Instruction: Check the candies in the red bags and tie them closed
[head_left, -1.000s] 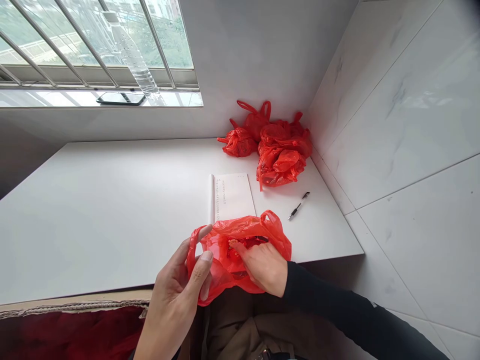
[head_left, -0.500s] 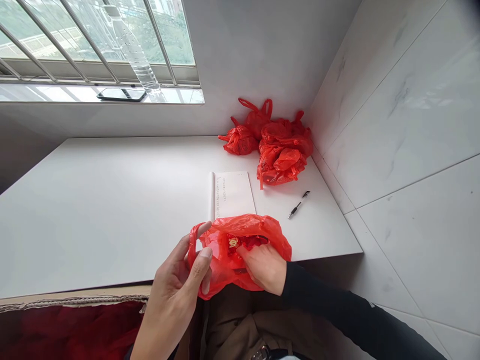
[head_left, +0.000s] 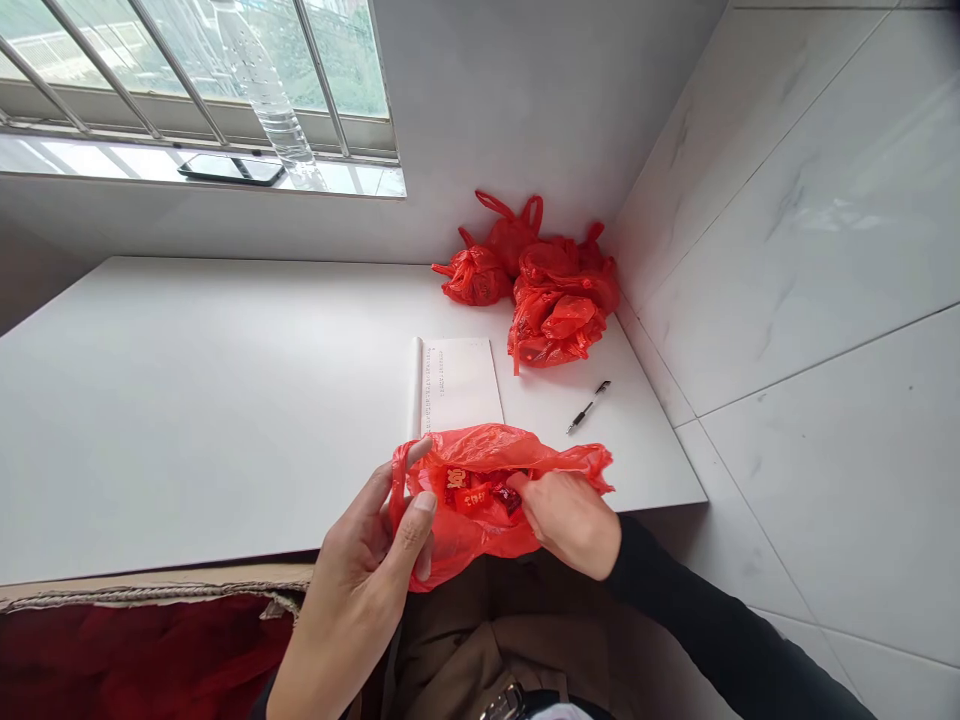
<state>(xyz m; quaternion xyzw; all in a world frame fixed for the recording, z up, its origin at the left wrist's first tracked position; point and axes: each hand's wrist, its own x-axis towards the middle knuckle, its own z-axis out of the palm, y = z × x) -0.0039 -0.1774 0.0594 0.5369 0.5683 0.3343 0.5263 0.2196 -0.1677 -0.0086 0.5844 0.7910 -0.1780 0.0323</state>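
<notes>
While the left hand (head_left: 367, 560) pinched one handle of the bag (head_left: 487, 500) between thumb and forefinger, the right hand (head_left: 570, 520) gripped the bag's other side, its fingers closed on the plastic at the mouth. The bag hung between both hands at the table's (head_left: 187, 400) near edge, small red packets showing inside. Just beyond the fingertips lay a notepad (head_left: 457, 385), a pen (head_left: 587, 407) to its right, and tied bags (head_left: 547, 290) farther back
</notes>
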